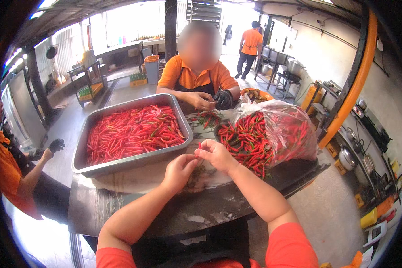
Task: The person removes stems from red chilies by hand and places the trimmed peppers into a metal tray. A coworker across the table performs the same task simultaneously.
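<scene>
Over the table's middle, my left hand (181, 170) and my right hand (217, 156) meet at the fingertips. A small red chili pepper (199, 146) is pinched between them, mostly hidden by the fingers. To the left stands a large grey plastic tub (134, 164) filled with red chilies (134, 134). On the right, chilies with green stems (248, 137) spill from a clear plastic bag (291, 130) onto a dark tray. A small heap of green stems and chilies (206, 119) lies beyond my hands.
Across the table (160, 217) a co-worker (194, 77) in orange works with both hands, one black-gloved. An orange bowl (254, 95) sits near that person. Another person with black gloves (56, 145) stands at the left. Shelves with pots (347, 157) line the right wall.
</scene>
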`<act>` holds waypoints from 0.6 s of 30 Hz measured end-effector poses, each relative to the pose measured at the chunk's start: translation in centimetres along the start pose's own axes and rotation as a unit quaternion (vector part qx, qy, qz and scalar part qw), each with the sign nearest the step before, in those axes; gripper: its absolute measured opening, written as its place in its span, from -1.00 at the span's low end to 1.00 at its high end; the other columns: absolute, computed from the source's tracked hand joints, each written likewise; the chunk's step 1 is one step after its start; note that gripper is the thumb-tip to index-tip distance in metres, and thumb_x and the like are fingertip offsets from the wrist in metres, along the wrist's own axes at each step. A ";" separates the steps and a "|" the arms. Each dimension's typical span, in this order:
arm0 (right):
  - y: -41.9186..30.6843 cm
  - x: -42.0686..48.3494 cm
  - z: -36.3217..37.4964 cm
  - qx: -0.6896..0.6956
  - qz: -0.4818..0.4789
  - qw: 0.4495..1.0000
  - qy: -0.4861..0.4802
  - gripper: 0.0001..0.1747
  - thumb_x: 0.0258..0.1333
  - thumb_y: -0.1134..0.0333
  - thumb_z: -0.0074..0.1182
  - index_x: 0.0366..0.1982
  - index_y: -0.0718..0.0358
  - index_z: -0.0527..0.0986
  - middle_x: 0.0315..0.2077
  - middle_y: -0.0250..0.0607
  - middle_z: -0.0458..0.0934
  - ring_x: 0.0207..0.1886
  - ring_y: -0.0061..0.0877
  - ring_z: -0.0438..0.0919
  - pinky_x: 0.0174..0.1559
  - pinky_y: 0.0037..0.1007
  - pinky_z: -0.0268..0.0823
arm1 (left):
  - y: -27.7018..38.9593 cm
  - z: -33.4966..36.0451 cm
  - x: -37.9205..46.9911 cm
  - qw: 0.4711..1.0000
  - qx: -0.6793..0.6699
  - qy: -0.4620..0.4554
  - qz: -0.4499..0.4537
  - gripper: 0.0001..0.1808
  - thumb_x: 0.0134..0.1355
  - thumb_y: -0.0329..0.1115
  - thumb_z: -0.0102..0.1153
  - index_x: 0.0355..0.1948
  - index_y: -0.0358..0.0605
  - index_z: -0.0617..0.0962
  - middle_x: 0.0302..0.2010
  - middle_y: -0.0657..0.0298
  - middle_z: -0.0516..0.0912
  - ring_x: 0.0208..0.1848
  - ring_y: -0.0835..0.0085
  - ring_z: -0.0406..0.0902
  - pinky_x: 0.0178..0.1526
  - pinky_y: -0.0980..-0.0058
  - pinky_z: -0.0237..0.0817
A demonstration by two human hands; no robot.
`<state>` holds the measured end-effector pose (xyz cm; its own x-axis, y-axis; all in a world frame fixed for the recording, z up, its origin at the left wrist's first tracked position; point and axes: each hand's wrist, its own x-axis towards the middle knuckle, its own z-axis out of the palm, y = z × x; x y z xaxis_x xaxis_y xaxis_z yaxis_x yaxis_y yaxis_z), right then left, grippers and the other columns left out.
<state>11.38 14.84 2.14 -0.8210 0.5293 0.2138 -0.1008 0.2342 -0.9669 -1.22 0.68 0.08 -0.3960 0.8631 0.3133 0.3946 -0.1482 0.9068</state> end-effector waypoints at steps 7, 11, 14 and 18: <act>-1.1 -0.5 0.2 0.010 -0.003 1.000 -0.019 -0.75 0.26 0.19 0.25 -0.17 0.18 0.52 -0.32 -0.46 0.60 -0.50 -0.87 0.33 -0.51 -0.69 0.13 | 0.2 0.0 -0.1 0.999 -0.031 -0.003 -0.022 -0.83 0.38 -0.39 0.16 -0.10 -0.28 0.61 -0.26 0.31 0.68 -0.18 0.59 0.55 -0.04 0.55 0.39; -2.3 -0.8 0.5 0.090 0.075 0.992 -0.045 -0.73 0.27 0.13 0.24 -0.20 0.16 0.54 -0.38 -0.50 0.56 -0.57 -0.87 0.28 -0.56 -0.68 0.07 | -0.2 -0.2 -0.1 0.999 -0.041 -0.005 -0.022 -0.85 0.39 -0.41 0.14 -0.12 -0.28 0.60 -0.28 0.33 0.66 -0.19 0.59 0.54 -0.03 0.56 0.38; -2.2 -1.0 -0.1 0.160 0.127 0.977 -0.058 -0.73 0.28 0.11 0.22 -0.23 0.15 0.53 -0.41 -0.50 0.54 -0.60 -0.86 0.27 -0.58 -0.66 0.07 | -0.1 -0.2 0.0 1.000 -0.008 -0.014 -0.002 -0.86 0.39 -0.41 0.14 -0.13 -0.28 0.60 -0.28 0.33 0.65 -0.18 0.59 0.54 -0.03 0.56 0.38; -1.4 -0.6 -1.4 0.257 0.160 0.952 -0.040 -0.77 0.32 0.13 0.15 -0.26 0.14 0.52 -0.40 -0.45 0.56 -0.61 -0.79 0.32 -0.59 -0.62 0.13 | -0.9 0.3 0.0 0.997 0.028 -0.018 0.073 -0.86 0.39 -0.41 0.13 -0.13 -0.26 0.61 -0.26 0.32 0.65 -0.16 0.58 0.55 -0.03 0.54 0.38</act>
<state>12.81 15.28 3.57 -0.8945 0.4369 -0.0946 -0.0831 -0.3703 -0.9252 -1.35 0.94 -0.79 -0.3008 0.8518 0.4290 0.4914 -0.2471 0.8351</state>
